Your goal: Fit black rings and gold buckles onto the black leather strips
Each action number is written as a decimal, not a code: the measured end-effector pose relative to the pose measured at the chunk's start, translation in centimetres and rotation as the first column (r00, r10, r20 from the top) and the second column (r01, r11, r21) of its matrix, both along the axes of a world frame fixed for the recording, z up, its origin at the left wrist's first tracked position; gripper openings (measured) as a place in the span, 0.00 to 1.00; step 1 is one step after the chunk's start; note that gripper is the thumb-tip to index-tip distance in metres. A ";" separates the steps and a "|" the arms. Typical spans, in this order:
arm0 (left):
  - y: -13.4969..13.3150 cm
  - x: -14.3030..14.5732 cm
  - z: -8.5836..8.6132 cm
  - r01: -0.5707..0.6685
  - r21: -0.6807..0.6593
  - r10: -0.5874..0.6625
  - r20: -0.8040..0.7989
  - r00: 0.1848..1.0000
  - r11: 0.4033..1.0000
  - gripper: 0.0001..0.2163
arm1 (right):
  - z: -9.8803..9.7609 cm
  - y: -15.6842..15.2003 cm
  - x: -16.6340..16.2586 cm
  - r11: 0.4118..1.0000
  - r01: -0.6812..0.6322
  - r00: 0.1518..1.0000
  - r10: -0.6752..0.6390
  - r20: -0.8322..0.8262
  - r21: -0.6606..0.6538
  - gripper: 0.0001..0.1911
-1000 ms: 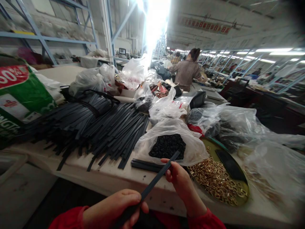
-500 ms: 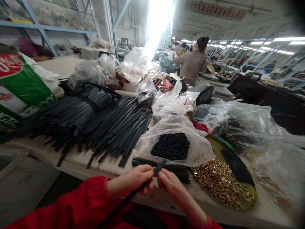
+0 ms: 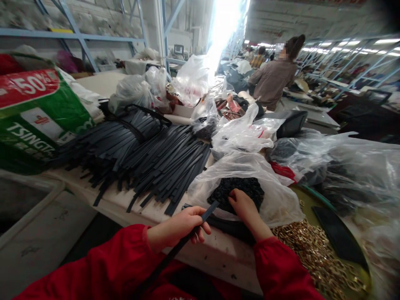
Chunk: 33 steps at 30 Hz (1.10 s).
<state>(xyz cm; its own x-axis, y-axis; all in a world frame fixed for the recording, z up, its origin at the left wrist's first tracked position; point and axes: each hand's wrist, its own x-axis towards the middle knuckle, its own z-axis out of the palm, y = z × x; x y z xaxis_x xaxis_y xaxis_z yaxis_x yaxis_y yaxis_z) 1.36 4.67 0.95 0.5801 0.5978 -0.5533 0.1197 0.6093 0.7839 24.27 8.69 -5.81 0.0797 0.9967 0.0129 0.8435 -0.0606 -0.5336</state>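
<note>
My left hand is closed around a long black strap, whose end sticks up past my fingers near the table's front edge. My right hand reaches into a clear plastic bag and its fingers are curled down into the heap of small black pieces inside. Both sleeves are red. A few more black straps lie flat on the table just under my right wrist.
A big pile of black straps covers the table's left half. A tray of gold metal rings sits at the right with a dark flat piece on it. More plastic bags lie behind. A person stands farther back. A green sack is at left.
My right hand has let go of the strap's end and moved forward into the bag of black pieces. My left hand keeps the strap. The camera has shifted to the left and nearer.
</note>
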 end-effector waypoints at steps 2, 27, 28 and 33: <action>-0.1 -0.2 0.2 0.003 -0.029 -0.002 0.016 1.000 1.000 0.16 | -0.2 -0.2 0.2 1.000 0.010 1.000 -0.010 -0.010 0.009 0.01; -3.3 0.3 0.5 0.281 0.717 -0.085 -0.297 0.951 0.638 0.14 | 4.7 -10.9 -6.2 0.911 0.085 -0.067 -0.399 -0.915 -0.404 0.16; -3.3 0.4 0.4 0.292 0.738 -0.066 -0.319 0.945 0.608 0.14 | 4.7 -10.9 -6.2 0.906 0.094 -0.058 -0.408 -0.911 -0.412 0.17; -3.0 0.3 -0.3 0.411 0.770 0.009 -0.475 0.880 0.487 0.14 | 4.7 -10.9 -6.4 0.900 0.203 -0.017 -0.391 -0.920 -0.386 0.17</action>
<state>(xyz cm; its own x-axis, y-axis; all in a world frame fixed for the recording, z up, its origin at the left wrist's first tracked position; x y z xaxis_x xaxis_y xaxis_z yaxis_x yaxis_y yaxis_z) 1.70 1.67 0.65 0.6239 0.7799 -0.0503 0.5430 -0.3863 0.7456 17.91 -2.18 -1.10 0.2131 0.8633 -0.4574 -0.5491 -0.2814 -0.7870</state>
